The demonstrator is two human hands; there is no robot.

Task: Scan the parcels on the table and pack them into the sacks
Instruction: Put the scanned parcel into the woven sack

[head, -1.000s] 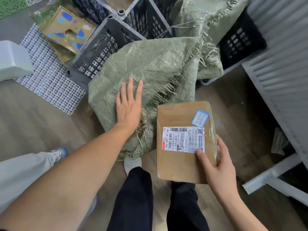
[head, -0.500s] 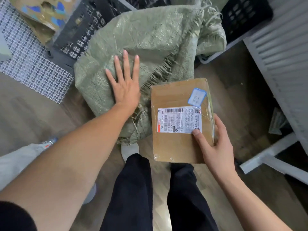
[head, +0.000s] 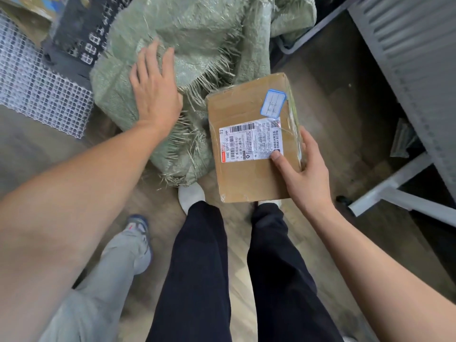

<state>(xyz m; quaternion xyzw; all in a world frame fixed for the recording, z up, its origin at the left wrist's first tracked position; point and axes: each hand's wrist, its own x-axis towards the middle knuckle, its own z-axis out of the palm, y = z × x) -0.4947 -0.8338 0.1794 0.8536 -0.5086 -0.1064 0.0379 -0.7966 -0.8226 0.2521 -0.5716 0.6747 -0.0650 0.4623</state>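
Crowding sack [head: 197, 40]: blk crate [head: 81, 33], mesh mat [head: 37, 95], parcel [head: 251, 144].

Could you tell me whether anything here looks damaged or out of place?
The green woven sack has a badly frayed edge, loose strands sticking out beside the left hand. The parcel in the right hand looks intact.
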